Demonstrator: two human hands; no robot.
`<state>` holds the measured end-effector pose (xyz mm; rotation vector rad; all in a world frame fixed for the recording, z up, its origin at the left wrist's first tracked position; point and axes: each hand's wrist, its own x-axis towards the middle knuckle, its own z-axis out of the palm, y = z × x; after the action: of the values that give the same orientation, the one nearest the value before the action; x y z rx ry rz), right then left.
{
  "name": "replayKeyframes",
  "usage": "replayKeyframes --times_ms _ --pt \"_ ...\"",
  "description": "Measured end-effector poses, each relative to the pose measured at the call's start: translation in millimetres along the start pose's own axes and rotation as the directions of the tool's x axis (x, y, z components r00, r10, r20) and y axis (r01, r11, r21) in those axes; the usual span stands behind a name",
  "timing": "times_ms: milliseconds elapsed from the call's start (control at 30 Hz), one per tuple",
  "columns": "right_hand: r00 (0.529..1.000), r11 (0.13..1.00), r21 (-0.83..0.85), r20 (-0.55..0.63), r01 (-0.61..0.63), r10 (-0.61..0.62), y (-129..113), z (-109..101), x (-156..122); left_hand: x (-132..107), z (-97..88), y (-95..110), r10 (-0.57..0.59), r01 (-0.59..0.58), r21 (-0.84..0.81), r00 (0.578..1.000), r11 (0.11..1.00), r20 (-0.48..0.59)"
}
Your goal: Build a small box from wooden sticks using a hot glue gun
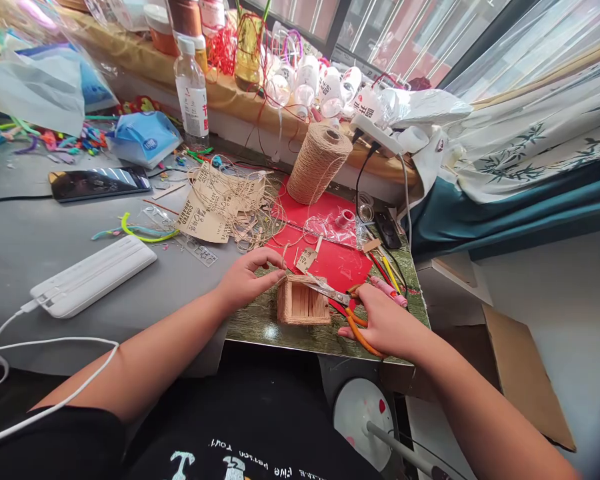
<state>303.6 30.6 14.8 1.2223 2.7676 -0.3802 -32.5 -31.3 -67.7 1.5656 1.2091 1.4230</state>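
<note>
A small open box wrapped in twine [283, 307] stands at the front edge of the table, its hollow side facing me. My left hand [250, 279] is at the box's upper left corner, thumb and forefinger pinched on a thin strand of twine [285, 251]. In my right hand [387, 320] is a pair of scissors with orange handles [363, 337]. Their metal blades point left across the box's top edge, with the tips near the strand. Behind the box, a large spool of twine [316, 163] stands on red sheets [347, 263].
Sandpaper pieces [207, 210] and tangled twine lie behind my left hand. A white power bank [94, 275] with a cable and a phone [100, 183] are at left. A power strip [375, 133] rests by the window ledge. Pens [390, 270] lie right of the red sheets.
</note>
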Motion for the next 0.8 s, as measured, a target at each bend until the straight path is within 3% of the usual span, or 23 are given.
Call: replayKeyframes --times_ms 233,633,800 --pt "0.986 0.98 -0.102 0.003 0.169 -0.169 -18.3 -7.0 17.3 0.7 0.3 2.0 0.026 -0.026 -0.026 1.0 0.999 0.011" --pt "0.992 0.983 -0.137 0.053 0.122 -0.116 -22.6 -21.3 26.4 0.4 1.0 -1.4 0.059 -0.058 -0.066 0.998 0.996 0.008" --pt "0.983 0.967 -0.174 0.06 0.184 -0.176 -25.4 -26.1 40.5 -1.0 4.3 -6.9 -0.069 0.069 -0.16 0.998 0.985 0.007"
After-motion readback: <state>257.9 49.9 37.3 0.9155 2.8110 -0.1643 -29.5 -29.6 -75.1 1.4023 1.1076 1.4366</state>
